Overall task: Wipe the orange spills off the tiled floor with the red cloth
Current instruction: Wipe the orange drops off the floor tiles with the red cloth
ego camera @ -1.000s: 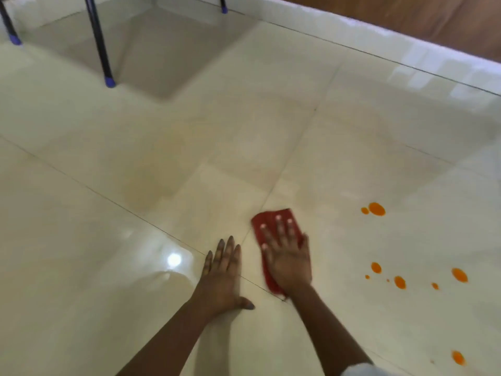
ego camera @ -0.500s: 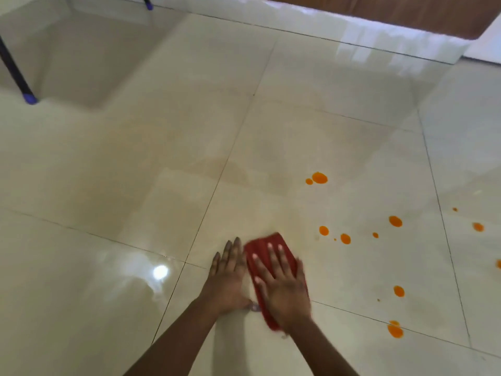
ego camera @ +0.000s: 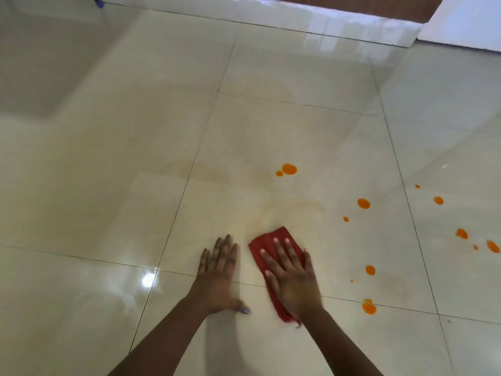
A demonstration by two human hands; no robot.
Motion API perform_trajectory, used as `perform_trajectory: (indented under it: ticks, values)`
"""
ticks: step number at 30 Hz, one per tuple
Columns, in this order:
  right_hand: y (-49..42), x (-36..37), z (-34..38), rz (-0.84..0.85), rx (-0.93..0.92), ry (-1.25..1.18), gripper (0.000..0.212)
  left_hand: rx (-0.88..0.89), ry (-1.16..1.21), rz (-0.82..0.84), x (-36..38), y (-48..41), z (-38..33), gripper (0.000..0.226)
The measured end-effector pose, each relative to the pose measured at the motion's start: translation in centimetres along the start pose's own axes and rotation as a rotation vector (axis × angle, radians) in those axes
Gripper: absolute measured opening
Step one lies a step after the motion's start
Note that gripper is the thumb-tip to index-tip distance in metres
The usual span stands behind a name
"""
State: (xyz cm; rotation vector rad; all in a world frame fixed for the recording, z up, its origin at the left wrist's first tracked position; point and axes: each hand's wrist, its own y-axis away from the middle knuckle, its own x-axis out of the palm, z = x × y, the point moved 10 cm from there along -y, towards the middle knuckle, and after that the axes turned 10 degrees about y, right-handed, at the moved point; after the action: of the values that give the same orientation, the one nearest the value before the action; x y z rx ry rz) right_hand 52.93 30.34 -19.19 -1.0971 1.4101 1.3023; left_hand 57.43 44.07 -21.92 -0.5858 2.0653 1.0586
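Observation:
The red cloth (ego camera: 264,244) lies flat on the glossy cream tiled floor (ego camera: 108,185). My right hand (ego camera: 291,278) presses down on it with fingers spread, covering most of it. My left hand (ego camera: 219,272) rests palm-down on the bare tile just left of the cloth, holding nothing. Several orange spills dot the floor to the right: a large drop (ego camera: 289,169) ahead of the cloth, one (ego camera: 363,203) further right, one (ego camera: 369,308) near my right wrist, and more toward the right edge (ego camera: 461,233). A faint smeared arc (ego camera: 292,210) shows just ahead of the cloth.
A white skirting and a brown wooden panel (ego camera: 352,6) run along the far edge. A white wall corner (ego camera: 466,20) stands at the top right. A dark furniture leg with a blue foot (ego camera: 98,2) is at the top left. A light glare (ego camera: 148,280) reflects beside my left hand.
The view has swung right, so the furniture legs slid out of frame and more spills appear. Two drops just ahead-right of the cloth are gone, leaving a faint smear. Both hands stay flat.

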Motion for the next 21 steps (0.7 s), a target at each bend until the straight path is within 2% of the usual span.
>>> perform_trajectory:
  ticks: [3,5,6,8,10,11,13,15,17,19,21]
  values:
    - [0.1,-0.2,-7.0,-0.036,0.251,0.029,0.054,0.076,-0.01,0.002,0.4,-0.6,-2.9,0.14]
    - [-1.7,0.3,-9.8,0.039,0.4,0.01,0.053,0.097,-0.019,0.008,0.8,-1.0,-4.4,0.138]
    - [-2.3,0.6,-9.4,0.073,0.404,0.005,0.052,0.104,-0.025,0.019,1.0,-1.1,-5.0,0.137]
    - [-1.8,0.1,-5.6,0.03,0.251,0.011,0.052,0.107,-0.027,0.026,1.4,-1.2,-5.6,0.137]
    - [1.9,0.9,-2.2,0.023,0.108,0.008,0.051,0.147,-0.052,0.057,2.0,-1.2,-6.1,0.134]
    - [4.4,1.3,-2.3,-0.019,0.099,0.011,0.049,0.186,-0.083,0.082,2.4,-1.1,-6.6,0.131]
    - [9.0,2.5,-5.8,0.016,0.208,-0.033,0.049,0.221,-0.117,0.1,2.9,-1.1,-7.0,0.13]
    - [11.0,3.1,-11.7,0.017,0.365,-0.039,0.062,0.165,-0.088,0.084,2.8,-1.6,-6.6,0.135]
    - [9.4,3.4,-16.5,0.083,0.491,-0.006,0.064,0.137,-0.088,0.079,2.8,-2.1,-6.3,0.135]
    - [5.8,2.9,-18.8,0.098,0.604,-0.021,0.054,0.136,-0.098,0.09,3.1,-2.2,-6.3,0.134]
    - [2.0,2.2,-15.9,0.092,0.505,-0.029,0.053,0.108,-0.071,0.102,3.3,-2.3,-6.4,0.137]
